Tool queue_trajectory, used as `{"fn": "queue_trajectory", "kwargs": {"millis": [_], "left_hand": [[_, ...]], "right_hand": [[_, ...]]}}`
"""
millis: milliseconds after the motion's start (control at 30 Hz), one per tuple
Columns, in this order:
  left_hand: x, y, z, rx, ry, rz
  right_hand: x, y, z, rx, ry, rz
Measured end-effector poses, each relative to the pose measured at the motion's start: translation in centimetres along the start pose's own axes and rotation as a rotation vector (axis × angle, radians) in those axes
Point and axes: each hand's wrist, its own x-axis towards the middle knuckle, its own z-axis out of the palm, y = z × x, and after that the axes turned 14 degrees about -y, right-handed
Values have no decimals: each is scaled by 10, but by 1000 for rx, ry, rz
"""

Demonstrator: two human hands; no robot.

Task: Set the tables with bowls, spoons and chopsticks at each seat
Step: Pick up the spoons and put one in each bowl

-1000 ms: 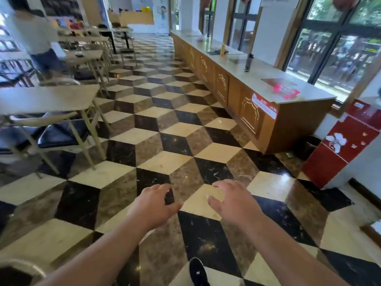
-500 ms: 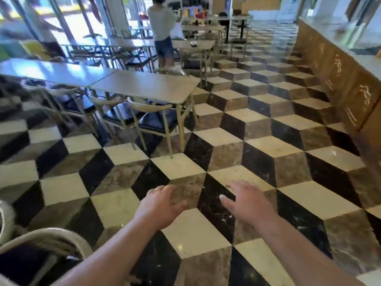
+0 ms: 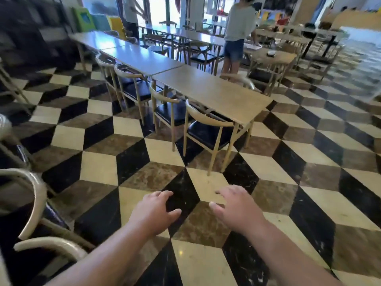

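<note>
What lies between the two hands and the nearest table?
In the head view, bare chequered floor, then a chair tucked under the nearest table. The left hand and right hand hold nothing.

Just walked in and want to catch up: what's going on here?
A person stands on the patterned floor, facing a long row of tables with chairs tucked under. The left hand and the right hand are held out in front, fingers relaxed, holding nothing: no bowl, spoon or chopsticks is in either. Beyond the tables stands another person.
</note>
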Motion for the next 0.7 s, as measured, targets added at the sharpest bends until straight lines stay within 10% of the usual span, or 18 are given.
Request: {"fn": "queue_trajectory", "kwargs": {"millis": [700], "left_hand": [[207,-136,-274,-252,264,-469]], "right_hand": [[427,-211,-155,-194,-282,-465]]}}
